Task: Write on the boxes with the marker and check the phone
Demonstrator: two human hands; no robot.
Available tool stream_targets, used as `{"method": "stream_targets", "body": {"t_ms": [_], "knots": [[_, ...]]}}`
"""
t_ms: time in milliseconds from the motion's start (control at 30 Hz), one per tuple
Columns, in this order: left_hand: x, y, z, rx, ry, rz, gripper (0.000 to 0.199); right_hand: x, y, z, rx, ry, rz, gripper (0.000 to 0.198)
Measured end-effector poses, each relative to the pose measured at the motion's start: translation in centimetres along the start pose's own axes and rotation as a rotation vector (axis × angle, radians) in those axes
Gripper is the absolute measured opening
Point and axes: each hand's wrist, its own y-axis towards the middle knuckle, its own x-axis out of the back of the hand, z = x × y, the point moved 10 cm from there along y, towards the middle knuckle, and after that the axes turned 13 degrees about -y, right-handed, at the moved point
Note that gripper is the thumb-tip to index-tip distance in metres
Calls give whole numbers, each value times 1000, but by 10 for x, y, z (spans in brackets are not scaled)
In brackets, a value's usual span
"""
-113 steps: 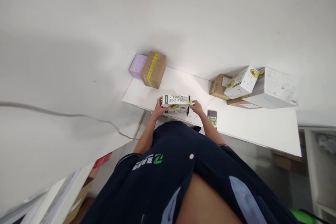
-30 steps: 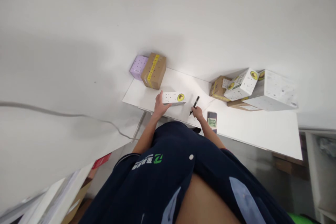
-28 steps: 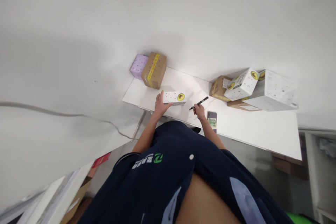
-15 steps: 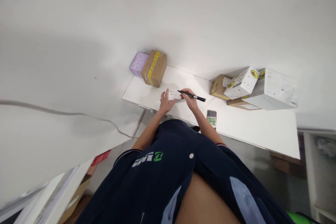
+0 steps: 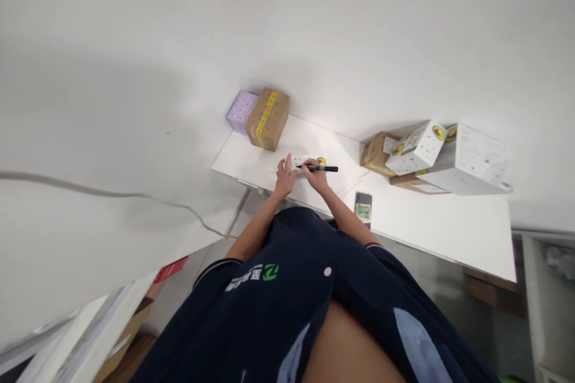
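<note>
A small white box (image 5: 297, 160) with dark dots lies on the white table, a yellow-green avocado picture showing near its right end. My left hand (image 5: 284, 178) grips the box's left end, its fingers along the far side and the thumb nearer me. In my right hand (image 5: 317, 177) is a black marker pen (image 5: 330, 169), pinched between the fingers and held almost level. Its tip points left over the dotted face of the box; whether it touches I cannot tell. The right hand partly covers the box.
A brown carton (image 5: 268, 119) with yellow tape and a lilac box (image 5: 242, 109) stand at the table's back left. Toward the right are a brown carton (image 5: 376, 152) and white avocado boxes (image 5: 417, 146). A phone (image 5: 363, 208) lies near the front edge of the table (image 5: 467, 221).
My right hand and the marker pen have moved left and slightly toward me, over the box's face. The avocado picture at the box's right end has come into view.
</note>
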Motion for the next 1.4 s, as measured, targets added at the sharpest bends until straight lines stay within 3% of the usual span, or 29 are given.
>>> {"method": "stream_targets", "body": {"t_ms": [1033, 1233, 1400], "knots": [[0, -3, -1, -23, -11, -12, 67, -7, 0, 7, 66, -97, 81, 8], [0, -3, -2, -22, -39, 11, 69, 8, -2, -4, -81, 88, 3, 12], [0, -4, -4, -34, -34, 14, 67, 44, -24, -48, -296, 298, -125, 20]]}}
